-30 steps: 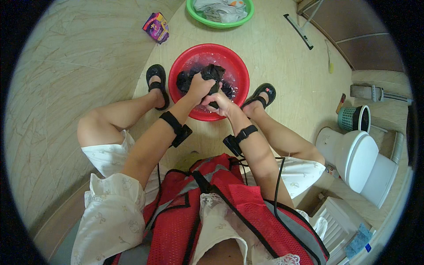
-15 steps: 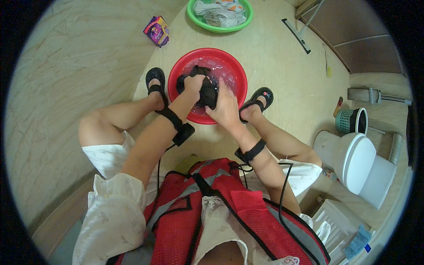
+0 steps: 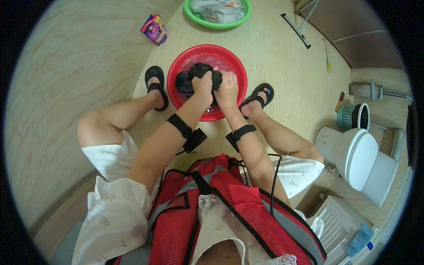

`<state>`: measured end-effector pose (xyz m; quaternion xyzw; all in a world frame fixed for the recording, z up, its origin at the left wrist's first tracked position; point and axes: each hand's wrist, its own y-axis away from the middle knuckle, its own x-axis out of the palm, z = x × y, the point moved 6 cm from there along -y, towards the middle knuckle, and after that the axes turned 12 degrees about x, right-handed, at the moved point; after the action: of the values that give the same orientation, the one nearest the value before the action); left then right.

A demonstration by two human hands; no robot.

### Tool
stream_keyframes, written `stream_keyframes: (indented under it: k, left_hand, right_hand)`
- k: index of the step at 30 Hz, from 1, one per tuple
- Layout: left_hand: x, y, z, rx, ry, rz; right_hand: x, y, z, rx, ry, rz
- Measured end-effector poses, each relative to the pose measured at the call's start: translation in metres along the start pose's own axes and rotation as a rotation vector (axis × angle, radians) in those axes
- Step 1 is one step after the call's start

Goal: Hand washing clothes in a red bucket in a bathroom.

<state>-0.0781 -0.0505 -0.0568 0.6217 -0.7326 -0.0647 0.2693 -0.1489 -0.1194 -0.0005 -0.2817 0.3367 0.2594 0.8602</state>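
Note:
Between my feet a round red basin holds soapy, dark-looking water with suds. Over it I grip a wet black cloth, probably a garment, though its kind is not plain. My left hand is closed around its middle. Close beside, my right hand has its fingers curled on the cloth's right end. Part of the black fabric hangs to the left, down into the basin. The palms and the cloth's underside are hidden.
Beyond the basin stands a green tub with light-coloured laundry. A purple packet lies by the left wall. Black sandals flank the basin. A floor squeegee, a toilet, a teal basket and a white stool stand right.
My right hand has moved in from the basin's right side and closed on the black cloth. My left hand has shifted right, and the hands are now close together.

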Motion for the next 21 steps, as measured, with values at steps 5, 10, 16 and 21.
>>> stream_keyframes:
  k: [5, 10, 16, 21]
  left_hand:
    - [-0.001, -0.009, -0.018, 0.179, -0.198, 0.183]
    - [0.007, -0.004, -0.034, 0.226, -0.419, 0.331]
    - [0.006, 0.000, -0.042, 0.105, -0.412, 0.428]
    - [0.004, 0.006, -0.042, 0.119, -0.462, 0.472]
  right_hand:
    - [0.015, 0.003, 0.002, 0.511, -0.469, 0.279]
    - [0.029, 0.012, -0.005, 0.603, -0.683, 0.369]
    - [0.058, 0.042, -0.013, 1.017, -0.874, 0.947]
    - [0.054, 0.052, -0.015, 1.160, -0.895, 0.997]
